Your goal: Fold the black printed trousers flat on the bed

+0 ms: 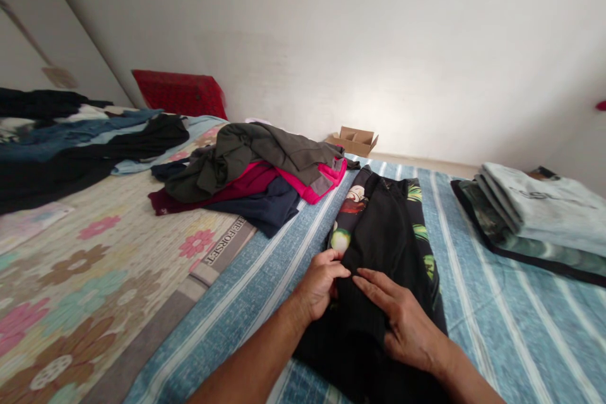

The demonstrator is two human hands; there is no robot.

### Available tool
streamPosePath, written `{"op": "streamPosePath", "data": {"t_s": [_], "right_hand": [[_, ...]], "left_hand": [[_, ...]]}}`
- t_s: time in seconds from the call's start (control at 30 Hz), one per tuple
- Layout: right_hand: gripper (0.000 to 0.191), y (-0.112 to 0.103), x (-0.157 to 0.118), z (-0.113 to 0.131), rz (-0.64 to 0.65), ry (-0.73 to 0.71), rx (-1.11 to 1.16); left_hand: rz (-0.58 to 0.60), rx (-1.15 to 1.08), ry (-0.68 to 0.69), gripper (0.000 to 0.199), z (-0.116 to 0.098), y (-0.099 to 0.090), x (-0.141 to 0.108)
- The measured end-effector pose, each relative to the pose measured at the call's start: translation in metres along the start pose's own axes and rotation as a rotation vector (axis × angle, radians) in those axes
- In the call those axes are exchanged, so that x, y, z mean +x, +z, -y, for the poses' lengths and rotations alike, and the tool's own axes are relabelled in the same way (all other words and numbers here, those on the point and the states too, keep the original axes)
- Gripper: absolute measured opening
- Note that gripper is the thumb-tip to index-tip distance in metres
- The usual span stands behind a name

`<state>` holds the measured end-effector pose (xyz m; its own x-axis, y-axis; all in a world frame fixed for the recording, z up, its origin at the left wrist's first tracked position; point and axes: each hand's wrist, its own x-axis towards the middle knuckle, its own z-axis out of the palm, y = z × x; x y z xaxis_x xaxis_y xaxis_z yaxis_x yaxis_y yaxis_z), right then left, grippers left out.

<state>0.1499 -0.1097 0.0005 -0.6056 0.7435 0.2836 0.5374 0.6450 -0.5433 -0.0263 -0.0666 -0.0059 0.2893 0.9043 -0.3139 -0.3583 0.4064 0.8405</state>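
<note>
A black garment (pixel 383 227) with colourful floral print along its sides lies lengthwise on the blue striped bedspread (pixel 237 322). My left hand (pixel 324 281) pinches the garment's left edge, near a pale green printed spot, with thumb and fingers together. Across the black cloth, my right hand (pixel 398 315) grips a fold of it, its index and middle fingers stretched toward the left thumb. The fingertips of both hands nearly meet. Part of the garment's near end is hidden under my right hand and forearm.
Left of centre lies a heap of grey, pink and navy clothes (pixel 265 170). More dark clothes (pixel 95 151) spread at far left on a floral cover (pixel 118 252). Folded shirts (pixel 540 208) are stacked at right. A cardboard box (pixel 357 141) and red object (pixel 182 93) stand near the wall.
</note>
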Motion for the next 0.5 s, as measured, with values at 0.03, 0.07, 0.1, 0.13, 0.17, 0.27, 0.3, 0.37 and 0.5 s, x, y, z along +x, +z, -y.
{"op": "streamPosePath", "data": {"t_s": [0.03, 0.07, 0.1, 0.13, 0.17, 0.27, 0.3, 0.37, 0.5], "right_hand": [[0.063, -0.006, 0.0, 0.002, 0.044, 0.019, 0.012], [0.066, -0.013, -0.001, 0.003, 0.094, 0.041, 0.032], [0.067, -0.022, 0.0, 0.004, 0.143, 0.061, 0.06], [0.068, -0.031, 0.001, 0.003, 0.186, 0.073, 0.092], [0.066, -0.041, 0.005, 0.001, 0.218, 0.074, 0.125], [0.047, -0.062, 0.027, -0.015, 0.2, 0.075, 0.124], [0.041, -0.066, 0.039, -0.023, 0.172, 0.096, 0.052], [0.034, -0.069, 0.067, -0.04, 0.15, 0.176, -0.227], [0.041, -0.064, 0.121, -0.065, 0.289, 0.218, -0.494]], "left_hand": [[-0.006, 0.002, -0.001, 0.031, 0.0, 0.0, 0.0], [-0.009, 0.003, -0.004, 0.031, 0.0, 0.0, 0.0], [-0.01, 0.003, -0.002, 0.03, 0.0, 0.0, 0.0], [-0.013, 0.002, 0.004, 0.03, 0.0, 0.0, 0.001], [-0.016, 0.001, 0.011, 0.03, 0.0, 0.0, 0.001], [-0.007, -0.01, 0.013, 0.03, 0.001, 0.0, 0.002], [-0.003, -0.016, 0.008, 0.03, 0.002, 0.0, 0.002], [0.012, -0.032, -0.001, 0.031, 0.002, 0.0, 0.002], [0.049, -0.056, -0.005, 0.03, -0.001, 0.003, 0.0]]}}
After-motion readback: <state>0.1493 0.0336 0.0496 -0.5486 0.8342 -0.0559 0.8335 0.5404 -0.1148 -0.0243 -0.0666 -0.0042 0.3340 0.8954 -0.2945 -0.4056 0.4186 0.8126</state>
